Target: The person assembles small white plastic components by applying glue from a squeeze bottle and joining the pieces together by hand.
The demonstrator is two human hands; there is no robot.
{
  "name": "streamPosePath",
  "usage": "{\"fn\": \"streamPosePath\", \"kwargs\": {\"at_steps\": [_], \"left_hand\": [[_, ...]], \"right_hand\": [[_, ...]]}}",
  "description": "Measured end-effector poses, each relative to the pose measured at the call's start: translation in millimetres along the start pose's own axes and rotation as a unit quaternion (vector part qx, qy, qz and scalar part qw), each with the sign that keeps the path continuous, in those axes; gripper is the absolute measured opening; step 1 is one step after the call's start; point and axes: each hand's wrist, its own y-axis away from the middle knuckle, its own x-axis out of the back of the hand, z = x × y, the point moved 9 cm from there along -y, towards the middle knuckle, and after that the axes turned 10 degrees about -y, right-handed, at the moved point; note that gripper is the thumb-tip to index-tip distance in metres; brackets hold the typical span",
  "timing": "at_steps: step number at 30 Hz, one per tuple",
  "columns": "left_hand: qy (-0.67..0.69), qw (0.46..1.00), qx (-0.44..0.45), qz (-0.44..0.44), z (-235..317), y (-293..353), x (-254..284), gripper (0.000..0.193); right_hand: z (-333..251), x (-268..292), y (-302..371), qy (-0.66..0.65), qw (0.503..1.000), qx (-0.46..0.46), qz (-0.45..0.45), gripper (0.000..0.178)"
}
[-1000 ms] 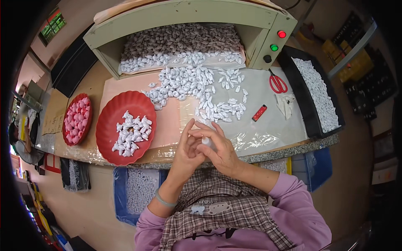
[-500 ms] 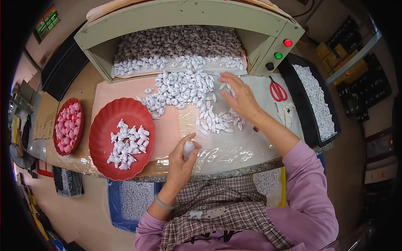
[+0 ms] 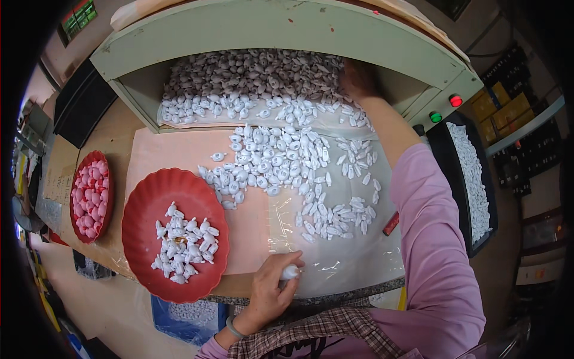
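My left hand (image 3: 269,294) is closed round a small white bottle (image 3: 290,273) near the table's front edge. Up inside the pale green box-shaped machine (image 3: 269,27), my right hand (image 3: 360,84) is at the right end of a heaped pile of small white pieces (image 3: 251,75); shadow hides its fingers. In front of the opening lie rounded white pieces (image 3: 269,158), with narrower white pieces (image 3: 342,219) to their right. A large red scalloped bowl (image 3: 139,239) on the left holds white figure-like pieces (image 3: 186,244).
A smaller red bowl (image 3: 75,210) of pink pieces stands at far left. Right of the machine is a black tray (image 3: 491,218) of white pieces. A dark red cylinder (image 3: 391,224) lies by my right sleeve. Below the table edge sits a blue bin (image 3: 160,317).
My right hand has moved from above the narrow pieces up into the machine's opening. The left hand still grips the bottle, now tipped to the right. The view has shifted.
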Motion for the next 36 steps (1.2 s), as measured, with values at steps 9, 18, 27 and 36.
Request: {"fn": "streamPosePath", "kwargs": {"at_steps": [9,18,27,36], "left_hand": [[-0.004,1.000,-0.029,-0.004,1,-7,-1,0.039],[-0.004,1.000,-0.026,0.008,0,-2,-1,0.037],[0.001,1.000,-0.020,0.008,2,2,-1,0.039],[-0.016,0.999,-0.037,0.005,5,1,-2,0.040]], "right_hand": [[31,-21,-23,-0.078,0.992,-0.009,-0.103,0.040],[-31,30,29,-0.067,0.994,-0.023,-0.088,0.020],[-130,131,101,-0.190,0.972,0.044,-0.133,0.020],[-80,109,89,-0.267,0.949,-0.092,-0.141,0.025]]}}
